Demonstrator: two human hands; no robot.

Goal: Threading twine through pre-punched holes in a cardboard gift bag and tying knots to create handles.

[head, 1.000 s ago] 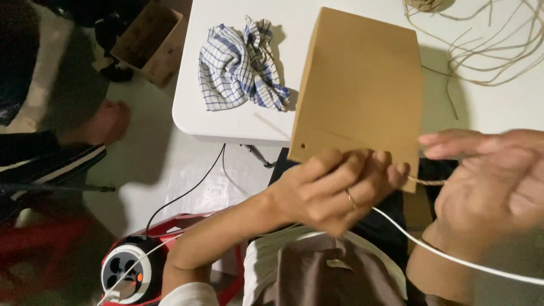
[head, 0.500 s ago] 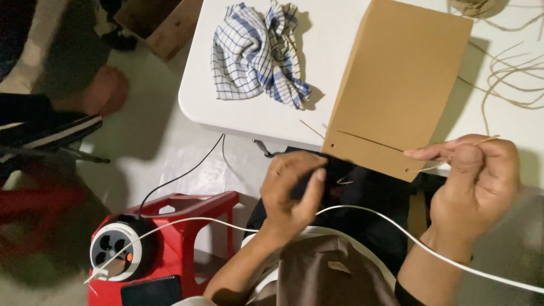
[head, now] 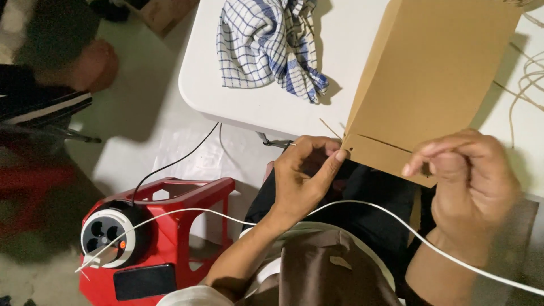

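Brown kraft paper made up the bag (head: 433,85) we were working on; it lay flat on the white table (head: 266,110) with its open end hanging over the near edge, toward our lap. Our left hand (head: 303,175) had its fingers curled and its thumb and forefinger pressed together at the bag's near left corner, beside a small punched hole, apparently pinching a thin strand of twine, though the strand was too fine to make out there. Our right hand (head: 467,181) hovered at the bag's near right corner, fingers bunched as if nipping something small; it was blurred, so we could not tell what, if anything, it gripped.

We judged the bag light and fairly stiff, creasing easily and likely to tear at the punched hole if pulled hard, so the folded rim near the hole seemed the safest place to grip. The twine looked thin, limp and rough enough not to slip.

More loose twine (head: 524,85) lay coiled on the table to the right. A blue-checked cloth (head: 266,48) sat crumpled beyond the bag's left side. A white cable (head: 396,218) crossed our lap to a cord reel (head: 107,238) on a red plastic stool (head: 181,226).
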